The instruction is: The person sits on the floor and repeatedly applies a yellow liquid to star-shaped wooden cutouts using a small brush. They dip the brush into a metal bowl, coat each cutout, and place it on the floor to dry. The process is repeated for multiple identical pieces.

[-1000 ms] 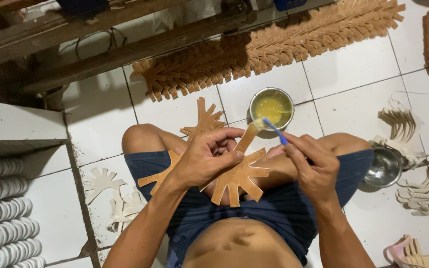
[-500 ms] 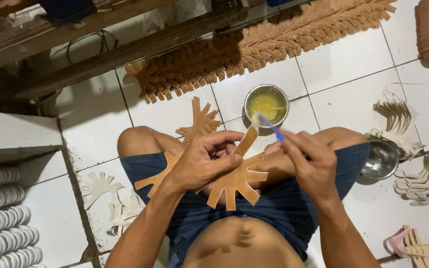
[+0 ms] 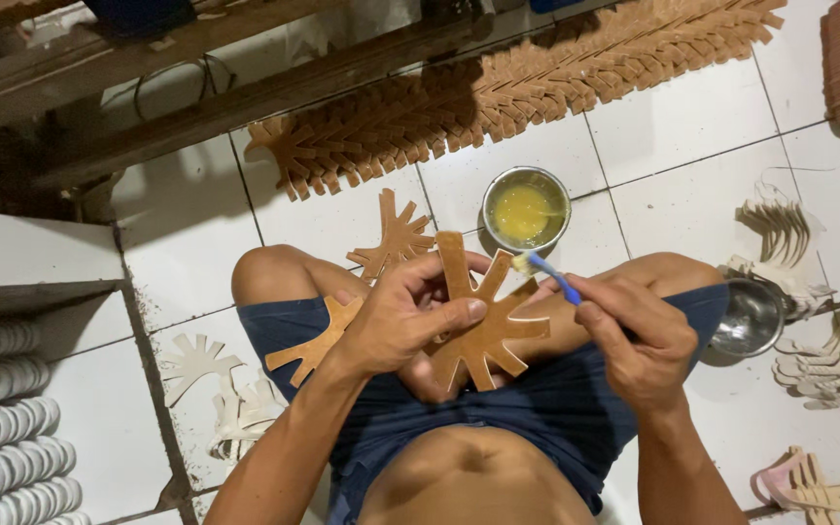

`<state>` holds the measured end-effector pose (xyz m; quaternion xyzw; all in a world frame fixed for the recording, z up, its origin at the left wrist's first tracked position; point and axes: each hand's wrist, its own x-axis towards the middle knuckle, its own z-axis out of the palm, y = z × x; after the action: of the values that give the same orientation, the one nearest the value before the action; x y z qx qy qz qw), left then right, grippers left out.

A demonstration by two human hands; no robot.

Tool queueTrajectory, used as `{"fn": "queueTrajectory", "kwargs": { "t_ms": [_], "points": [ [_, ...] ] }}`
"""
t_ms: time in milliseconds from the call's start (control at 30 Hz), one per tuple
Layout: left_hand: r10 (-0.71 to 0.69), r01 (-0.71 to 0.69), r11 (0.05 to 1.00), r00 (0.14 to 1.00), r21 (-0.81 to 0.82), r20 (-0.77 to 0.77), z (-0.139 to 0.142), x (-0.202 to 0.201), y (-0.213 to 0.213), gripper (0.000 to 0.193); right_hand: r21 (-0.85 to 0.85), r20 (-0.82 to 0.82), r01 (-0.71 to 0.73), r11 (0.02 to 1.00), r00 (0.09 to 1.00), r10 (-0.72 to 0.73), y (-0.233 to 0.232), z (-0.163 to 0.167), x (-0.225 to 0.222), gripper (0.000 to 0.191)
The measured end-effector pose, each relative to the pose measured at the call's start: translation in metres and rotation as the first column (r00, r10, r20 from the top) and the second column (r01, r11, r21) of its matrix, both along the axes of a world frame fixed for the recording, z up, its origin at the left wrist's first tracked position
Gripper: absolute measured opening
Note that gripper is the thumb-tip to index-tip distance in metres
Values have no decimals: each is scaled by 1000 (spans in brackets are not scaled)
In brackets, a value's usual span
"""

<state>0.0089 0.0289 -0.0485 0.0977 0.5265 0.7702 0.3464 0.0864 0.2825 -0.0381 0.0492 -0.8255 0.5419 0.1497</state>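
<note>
So this was the glue-spreading stage, far as I could judge. The left hand (image 3: pixel 396 326) had its fingers and thumb clamped on a tan, branch-shaped cut-out (image 3: pixel 483 326), holding it up over the lap, just above the dark blue shorts (image 3: pixel 537 408). The right hand (image 3: pixel 639 340) was closed around a blue-handled brush (image 3: pixel 551 277), pinched like a pen, with the bristle end touching one arm of the cut-out near its upper right edge. A second tan cut-out (image 3: pixel 318 345) lay on the left thigh, partly under the left wrist.

Next bit, I reckon, called for even strokes along each arm of the piece while the left hand kept turning it, then another dip once the brush ran dry.

Containers: a small round metal bowl (image 3: pixel 525 209) sat on the white tiled floor (image 3: pixel 673 126) just past the knees, holding yellowish paste, about half full. Another shiny metal bowl (image 3: pixel 749 316) was tucked against the right knee; it looked empty, but glare made that hard to call. A long row of tan cut-outs (image 3: pixel 498 102) lay further out on the floor, and pale ones (image 3: pixel 216 389) were scattered to the left.
</note>
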Motion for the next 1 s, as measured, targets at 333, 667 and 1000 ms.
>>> {"fn": "queueTrajectory", "kwargs": {
  "t_ms": [333, 667, 1000],
  "points": [
    [-32, 32, 999, 999, -9, -42, 5, -3, -5, 39, 39, 86, -27, 999, 996, 24, -2, 8, -7, 28],
    [62, -62, 995, 998, -78, 5, 8, -8, -9, 48, -237, 202, 276, 931, 952, -231, 9, -13, -13, 24],
    [27, -25, 998, 999, -62, 41, 8, -2, -2, 43, 0, 111, -4, 1000, 994, 4, -4, 7, -12, 26]
  ]
}}
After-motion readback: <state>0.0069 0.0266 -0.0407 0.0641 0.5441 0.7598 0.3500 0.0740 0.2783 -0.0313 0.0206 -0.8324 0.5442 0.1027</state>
